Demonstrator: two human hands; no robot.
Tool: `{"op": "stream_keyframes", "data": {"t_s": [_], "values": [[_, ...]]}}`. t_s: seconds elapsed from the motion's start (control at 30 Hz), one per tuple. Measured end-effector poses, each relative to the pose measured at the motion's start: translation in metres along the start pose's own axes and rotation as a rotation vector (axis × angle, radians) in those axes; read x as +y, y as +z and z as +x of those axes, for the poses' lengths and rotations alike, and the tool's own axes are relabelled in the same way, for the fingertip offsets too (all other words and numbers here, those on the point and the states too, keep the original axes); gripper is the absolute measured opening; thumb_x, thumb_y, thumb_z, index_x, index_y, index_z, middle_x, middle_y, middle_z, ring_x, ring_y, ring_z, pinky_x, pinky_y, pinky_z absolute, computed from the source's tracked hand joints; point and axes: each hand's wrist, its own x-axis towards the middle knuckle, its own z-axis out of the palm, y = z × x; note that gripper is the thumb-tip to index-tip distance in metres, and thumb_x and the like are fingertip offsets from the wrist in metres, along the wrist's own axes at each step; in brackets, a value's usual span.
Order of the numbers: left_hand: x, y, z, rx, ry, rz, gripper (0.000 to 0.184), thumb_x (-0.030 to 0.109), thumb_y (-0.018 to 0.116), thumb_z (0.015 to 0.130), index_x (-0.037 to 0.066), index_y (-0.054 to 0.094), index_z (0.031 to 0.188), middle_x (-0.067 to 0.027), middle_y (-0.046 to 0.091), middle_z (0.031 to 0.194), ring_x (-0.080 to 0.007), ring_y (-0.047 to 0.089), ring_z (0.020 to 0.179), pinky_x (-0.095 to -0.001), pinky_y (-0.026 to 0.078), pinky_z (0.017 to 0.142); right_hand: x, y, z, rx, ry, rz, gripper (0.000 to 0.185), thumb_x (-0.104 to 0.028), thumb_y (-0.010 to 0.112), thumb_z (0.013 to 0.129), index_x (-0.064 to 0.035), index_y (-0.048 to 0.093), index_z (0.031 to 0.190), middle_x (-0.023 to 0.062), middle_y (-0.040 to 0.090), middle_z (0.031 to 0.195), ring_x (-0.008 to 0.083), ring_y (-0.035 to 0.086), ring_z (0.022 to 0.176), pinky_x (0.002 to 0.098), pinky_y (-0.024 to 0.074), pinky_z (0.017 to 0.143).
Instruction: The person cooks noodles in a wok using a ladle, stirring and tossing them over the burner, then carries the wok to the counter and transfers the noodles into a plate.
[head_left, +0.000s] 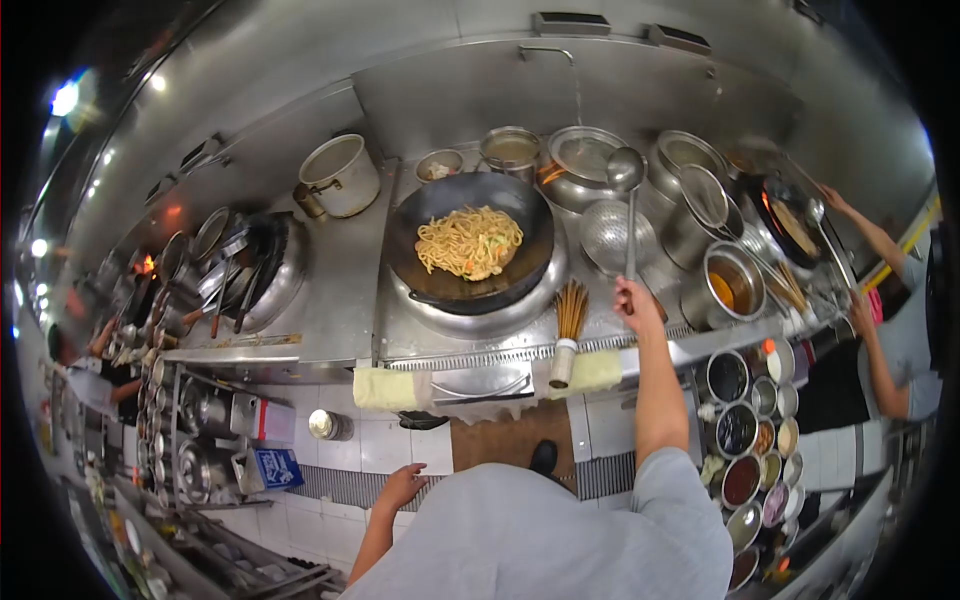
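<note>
Noodles (468, 243) with bits of vegetable lie in a black wok (540, 215), which rests on a round steel burner ring. My right hand (637, 304) grips the handle of a long metal ladle (626, 172); its bowl is raised near a steel pot and a perforated strainer (617, 237). Below the wok, my left hand (404, 485) hangs beside my body, fingers apart and holding nothing. A bamboo brush (571, 315) stands on the counter edge between the wok and my right hand.
Yellowish cloths (392, 388) hang on the front edge. A large pot (340, 176) stands at the back left. Sauce containers (741, 480) fill the right side. A co-worker (895, 300) works at a flaming wok on the right; another person (90, 375) is far left.
</note>
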Motion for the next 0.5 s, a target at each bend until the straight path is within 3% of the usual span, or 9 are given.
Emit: {"op": "stream_keyframes", "data": {"t_s": [0.07, 0.1, 0.17, 0.2, 0.27, 0.3, 0.33, 0.4, 0.5], "values": [[0.004, 0.002, -0.005, 0.066, -0.023, 0.004, 0.041, 0.027, 0.066, 0.083, 0.011, 0.061, 0.120, -0.0174, 0.066, 0.108, -0.0320, 0.064, 0.093, -0.0396, 0.051, 0.083, -0.037, -0.002, 0.066, 0.079, -0.218, -0.228, 0.020, -0.016, 0.059, 0.090, -0.0127, 0.049, 0.107, 0.0009, 0.048, 0.061, 0.0093, 0.043, 0.044, 0.0267, 0.0329, 0.036], [0.002, 0.005, -0.009, 0.090, -0.050, -0.022, 0.041, 0.027, 0.067, 0.083, 0.011, 0.061, 0.120, -0.0177, 0.066, 0.108, -0.0319, 0.064, 0.093, -0.0398, 0.051, 0.083, -0.056, 0.002, 0.095, 0.053, -0.218, -0.233, 0.020, -0.016, 0.059, 0.090, -0.0127, 0.049, 0.107, 0.0009, 0.048, 0.061, 0.0093, 0.043, 0.044, 0.0267, 0.0329, 0.036], [-0.001, 0.011, -0.021, 0.129, -0.085, -0.052, 0.041, 0.027, 0.067, 0.083, 0.011, 0.061, 0.120, -0.0180, 0.066, 0.107, -0.0317, 0.064, 0.093, -0.0399, 0.051, 0.083, -0.083, 0.016, 0.139, 0.283, -0.350, -0.831, 0.021, -0.012, 0.055, 0.090, -0.0092, 0.044, 0.108, 0.0037, 0.049, 0.060, 0.0120, 0.043, 0.043, 0.0268, 0.0308, 0.033], [0.000, 0.013, -0.028, 0.151, -0.148, -0.022, 0.042, 0.027, 0.067, 0.084, 0.009, 0.061, 0.121, -0.0171, 0.066, 0.107, -0.0296, 0.065, 0.093, -0.0384, 0.051, 0.082, -0.092, 0.027, 0.151, 0.265, -0.357, -0.833, 0.021, -0.012, 0.055, 0.090, -0.0092, 0.044, 0.108, 0.0037, 0.049, 0.060, 0.0120, 0.043, 0.043, 0.0268, 0.0308, 0.033], [0.001, 0.020, -0.042, 0.180, -0.214, -0.002, 0.042, 0.027, 0.067, 0.084, 0.007, 0.060, 0.121, -0.0161, 0.067, 0.107, -0.0275, 0.066, 0.093, -0.0369, 0.051, 0.081, -0.111, 0.048, 0.167, 0.211, -0.175, -0.783, 0.011, -0.012, 0.053, 0.090, -0.0067, 0.045, 0.095, 0.0034, 0.047, 0.059, 0.0129, 0.040, 0.041, 0.0272, 0.0302, 0.033], [0.003, 0.023, -0.049, 0.204, -0.234, -0.063, 0.040, 0.025, 0.066, 0.084, 0.008, 0.061, 0.120, -0.0158, 0.068, 0.102, -0.0289, 0.065, 0.091, -0.0367, 0.051, 0.081, -0.112, 0.042, 0.196, 0.010, -0.071, -0.434, 0.009, -0.010, 0.050, 0.091, -0.0019, 0.047, 0.091, 0.0052, 0.049, 0.060, 0.0139, 0.045, 0.044, 0.0281, 0.0318, 0.036], [-0.002, 0.029, -0.055, 0.222, -0.252, -0.122, 0.038, 0.023, 0.065, 0.083, 0.009, 0.063, 0.119, -0.0155, 0.068, 0.097, -0.0304, 0.065, 0.089, -0.0364, 0.052, 0.080, -0.117, 0.047, 0.196, 0.011, -0.071, -0.437, 0.009, -0.010, 0.050, 0.091, -0.0019, 0.047, 0.091, 0.0052, 0.049, 0.060, 0.0139, 0.045, 0.044, 0.0281, 0.0318, 0.036], [-0.020, 0.050, -0.070, 0.210, -0.317, -0.207, 0.034, 0.023, 0.064, 0.084, 0.008, 0.064, 0.114, -0.0148, 0.068, 0.091, -0.0302, 0.065, 0.085, -0.0364, 0.052, 0.077, -0.114, 0.051, 0.182, -0.361, 0.161, 0.556, 0.011, -0.011, 0.048, 0.093, -0.0025, 0.045, 0.086, 0.0015, 0.045, 0.059, 0.0108, 0.043, 0.045, 0.0257, 0.0312, 0.038], [-0.081, 0.093, -0.083, 0.149, -0.430, -0.339, 0.029, 0.024, 0.062, 0.084, 0.007, 0.065, 0.108, -0.0141, 0.068, 0.084, -0.0301, 0.065, 0.079, -0.0367, 0.053, 0.073, -0.107, 0.052, 0.135, -0.510, 0.162, 0.744, 0.014, -0.011, 0.046, 0.094, -0.0046, 0.044, 0.082, -0.0020, 0.042, 0.061, 0.0079, 0.041, 0.045, 0.0229, 0.0297, 0.038]]}}
